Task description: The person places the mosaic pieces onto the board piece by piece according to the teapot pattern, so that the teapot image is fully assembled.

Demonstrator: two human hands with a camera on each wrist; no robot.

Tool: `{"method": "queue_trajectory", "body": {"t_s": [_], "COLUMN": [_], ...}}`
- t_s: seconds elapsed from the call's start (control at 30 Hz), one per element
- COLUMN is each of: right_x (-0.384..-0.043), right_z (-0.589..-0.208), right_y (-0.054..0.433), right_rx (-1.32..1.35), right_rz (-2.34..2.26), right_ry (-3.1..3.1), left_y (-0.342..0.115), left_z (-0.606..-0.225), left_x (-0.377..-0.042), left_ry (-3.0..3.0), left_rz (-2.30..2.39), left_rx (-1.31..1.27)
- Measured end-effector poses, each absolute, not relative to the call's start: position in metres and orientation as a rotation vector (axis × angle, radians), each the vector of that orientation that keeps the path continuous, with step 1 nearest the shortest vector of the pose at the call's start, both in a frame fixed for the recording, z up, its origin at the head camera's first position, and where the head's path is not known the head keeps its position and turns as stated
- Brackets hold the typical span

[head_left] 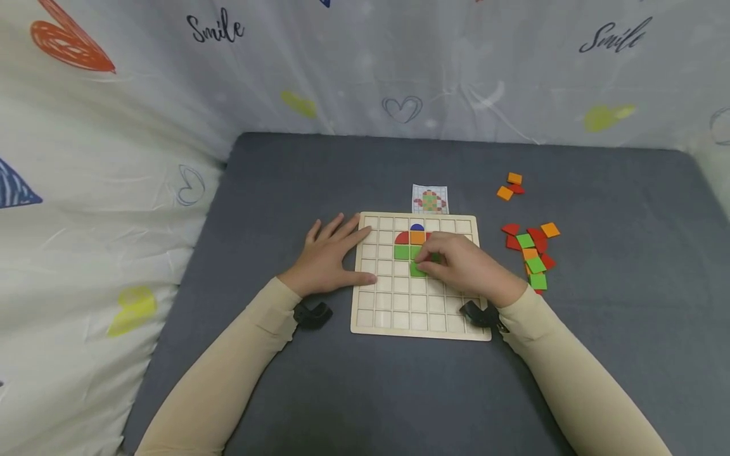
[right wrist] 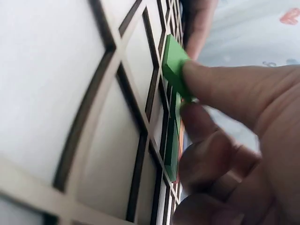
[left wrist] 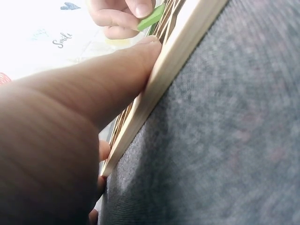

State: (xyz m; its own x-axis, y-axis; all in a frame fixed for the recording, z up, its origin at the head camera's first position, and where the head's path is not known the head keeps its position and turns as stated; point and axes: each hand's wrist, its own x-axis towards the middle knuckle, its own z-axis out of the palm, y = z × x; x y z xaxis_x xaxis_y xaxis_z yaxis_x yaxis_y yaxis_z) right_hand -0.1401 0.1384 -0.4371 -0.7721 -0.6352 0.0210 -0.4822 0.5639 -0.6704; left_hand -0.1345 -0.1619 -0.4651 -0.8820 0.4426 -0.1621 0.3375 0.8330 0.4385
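A wooden grid board [head_left: 383, 318] lies on the grey table. My left hand [head_left: 327, 259] rests at its left edge, fingers spread and straight, thumb on the rim. With thumb and fingers, my right hand [head_left: 462, 263] pinches a green square tile [right wrist: 174, 65] over the board's upper middle. The tile is tilted in the right wrist view. Set in the grid are a blue half-round tile [head_left: 417, 227], a red quarter-round tile [head_left: 402, 238], an orange square tile [head_left: 417, 237] and green square tiles [head_left: 402, 252]. My right hand hides part of this pattern.
A small printed pattern card [head_left: 430, 199] lies at the board's far edge. Right of the board is a loose pile of red, green and orange tiles [head_left: 537, 265]. Farther back sit a few orange and red tiles [head_left: 504, 193]. A printed curtain [head_left: 353, 69] hangs behind the table.
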Motion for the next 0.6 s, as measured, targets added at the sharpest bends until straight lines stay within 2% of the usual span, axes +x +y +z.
{"method": "queue_trajectory", "body": {"t_s": [0.6], "right_x": [-0.1404], "right_z": [-0.4333], "right_y": [0.1406], "right_rx": [-0.916], "right_rz": [-0.881], "right_ry": [2.671], "left_y": [-0.1625], "left_z": [-0.4655], "left_x": [-0.1354], "left_ry": [2.758], "left_rz": [0.583], "left_rx": [0.605]}}
